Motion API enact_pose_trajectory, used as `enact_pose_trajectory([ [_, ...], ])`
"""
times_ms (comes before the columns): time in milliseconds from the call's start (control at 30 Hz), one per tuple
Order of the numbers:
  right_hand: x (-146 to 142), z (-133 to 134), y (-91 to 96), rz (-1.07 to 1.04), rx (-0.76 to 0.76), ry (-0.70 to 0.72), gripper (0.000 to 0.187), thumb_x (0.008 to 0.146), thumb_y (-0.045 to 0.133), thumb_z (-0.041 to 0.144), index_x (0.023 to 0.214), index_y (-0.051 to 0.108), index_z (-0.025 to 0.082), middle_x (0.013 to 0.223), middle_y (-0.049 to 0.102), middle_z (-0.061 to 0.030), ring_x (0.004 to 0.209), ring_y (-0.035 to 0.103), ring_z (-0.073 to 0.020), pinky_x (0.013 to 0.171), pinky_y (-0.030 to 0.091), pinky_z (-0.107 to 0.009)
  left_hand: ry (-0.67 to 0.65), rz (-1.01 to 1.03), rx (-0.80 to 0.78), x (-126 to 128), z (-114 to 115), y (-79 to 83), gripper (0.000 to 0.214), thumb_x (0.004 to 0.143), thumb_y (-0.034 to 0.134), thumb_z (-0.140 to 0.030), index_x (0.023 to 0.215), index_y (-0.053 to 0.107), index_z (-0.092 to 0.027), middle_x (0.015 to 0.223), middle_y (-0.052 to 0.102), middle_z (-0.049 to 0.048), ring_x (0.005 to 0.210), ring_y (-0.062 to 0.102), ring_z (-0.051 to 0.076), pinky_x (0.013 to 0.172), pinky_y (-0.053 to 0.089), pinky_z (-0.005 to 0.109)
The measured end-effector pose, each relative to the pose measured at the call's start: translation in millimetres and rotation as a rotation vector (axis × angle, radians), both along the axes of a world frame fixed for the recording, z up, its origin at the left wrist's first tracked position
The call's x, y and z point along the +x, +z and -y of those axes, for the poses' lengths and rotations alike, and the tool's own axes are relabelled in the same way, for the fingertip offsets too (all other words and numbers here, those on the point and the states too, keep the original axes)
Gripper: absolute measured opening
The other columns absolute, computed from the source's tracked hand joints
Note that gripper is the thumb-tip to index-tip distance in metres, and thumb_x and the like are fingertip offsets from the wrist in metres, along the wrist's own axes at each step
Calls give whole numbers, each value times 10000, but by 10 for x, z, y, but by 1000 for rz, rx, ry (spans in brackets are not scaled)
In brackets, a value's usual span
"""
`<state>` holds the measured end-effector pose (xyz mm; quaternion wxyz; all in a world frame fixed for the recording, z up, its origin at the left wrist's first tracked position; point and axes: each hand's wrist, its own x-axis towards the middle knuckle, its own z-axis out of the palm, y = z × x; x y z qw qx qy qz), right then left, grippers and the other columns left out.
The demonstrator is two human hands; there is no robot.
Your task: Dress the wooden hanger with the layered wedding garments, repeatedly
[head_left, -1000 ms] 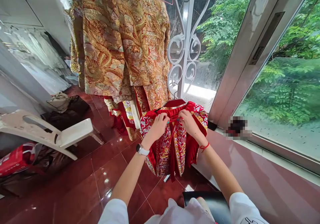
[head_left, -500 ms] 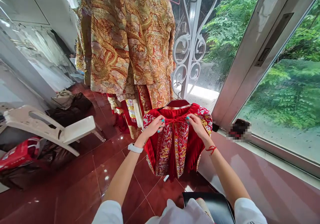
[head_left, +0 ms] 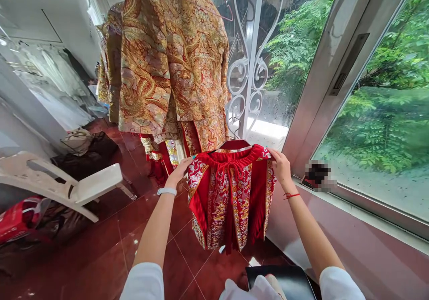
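A red embroidered skirt (head_left: 223, 197) with gold and silver patterns hangs in front of me on a dark clothes hanger (head_left: 236, 144). At its gathered waist, a thin red drawstring (head_left: 231, 168) is tied in a bow at the middle front. My left hand (head_left: 179, 172) grips the left end of the waistband, its fingertips partly hidden by the cloth. On the opposite end, my right hand (head_left: 281, 168) is closed on the waistband, with the fingers behind and the thumb near the top edge.
Gold embroidered jackets (head_left: 187, 59) hang behind the skirt, close to a white scrolled metal grille (head_left: 250, 81). A white chair (head_left: 97, 186) stands at left near bags (head_left: 87, 146). A black seat (head_left: 281, 282) is below me; a window ledge (head_left: 348, 208) runs along the right.
Both hands have left the drawstring at the middle and moved outward to the two ends of the waistband. The bow now hangs loose at the front, and the view has shifted slightly.
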<state>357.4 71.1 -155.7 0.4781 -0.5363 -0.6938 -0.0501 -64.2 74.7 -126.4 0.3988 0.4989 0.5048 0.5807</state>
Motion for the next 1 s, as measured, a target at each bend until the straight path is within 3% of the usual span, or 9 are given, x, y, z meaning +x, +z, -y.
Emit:
enact_pose_trajectory([
  [167, 402, -212, 334, -97, -337, 390, 405, 774, 456, 132, 1002, 782, 205, 1018, 769, -65, 983, 700, -261, 943, 537, -416, 68, -20, 49, 79, -6, 18, 261, 697, 781, -380, 643, 601, -198, 617, 558, -22, 680, 563, 165, 672, 470, 270],
  [267, 557, -383, 537, -209, -737, 558, 241, 767, 604, 265, 898, 777, 161, 890, 772, -92, 754, 696, -232, 732, 578, -374, 317, -138, 259, 168, 122, 26, 222, 780, 699, -343, 664, 566, -209, 736, 572, -10, 798, 546, 166, 780, 462, 260],
  [367, 549, -489, 536, -326, -967, 632, 281, 715, 694, 322, 936, 758, 162, 921, 769, -114, 774, 702, -235, 721, 589, -374, 459, -293, 351, 127, 214, -60, 166, 827, 641, -366, 791, 606, -208, 900, 638, 40, 945, 579, 214, 929, 461, 327],
  [500, 355, -425, 266, -331, -744, 697, 584, 689, 740, 318, 1256, 641, 222, 1264, 686, -98, 1125, 653, -268, 983, 540, -419, 167, -376, 146, -84, 228, -155, 345, 856, 585, -493, 1030, 644, -202, 1122, 674, 101, 1141, 601, 282, 1013, 458, 409],
  [600, 106, -271, -28, -283, -360, 311, 732, 678, 720, 280, 1374, 517, 185, 1370, 597, -142, 1212, 595, -313, 1052, 486, -480, 10, -443, 251, -112, 253, -118, 487, 842, 618, -524, 1230, 588, -231, 1313, 619, 106, 1234, 574, 272, 1055, 451, 411],
  [667, -25, -176, -192, -243, -182, 64, 697, 693, 638, 222, 1373, 501, 157, 1353, 592, -170, 1203, 593, -338, 1040, 483, -512, 30, -544, 358, -47, 292, -67, 497, 856, 631, -482, 1283, 575, -233, 1344, 599, 109, 1262, 552, 269, 1092, 424, 425],
  [733, -44, -132, -266, -184, -110, 17, 659, 703, 536, 152, 1362, 526, 171, 1351, 602, -158, 1221, 587, -332, 1056, 469, -508, 97, -665, 420, 22, 321, -24, 423, 901, 587, -427, 1268, 607, -218, 1272, 622, 113, 1218, 563, 273, 1092, 419, 449],
  [833, 159, -210, -176, -153, -208, 189, 652, 631, 459, 88, 1246, 650, 190, 1244, 691, -101, 1215, 599, -305, 1105, 433, -483, 171, -751, 457, 29, 297, 11, 347, 949, 496, -370, 1207, 660, -205, 1144, 645, 106, 1125, 586, 273, 1058, 438, 459],
  [1000, 485, -444, 28, -353, -710, 489, 681, 563, 503, 156, 1219, 685, 140, 1133, 743, -78, 1123, 645, -313, 1042, 497, -480, 53, -669, 395, -85, 175, 31, 332, 929, 517, -386, 1161, 674, -207, 1137, 669, 90, 1118, 600, 255, 1056, 452, 420],
])
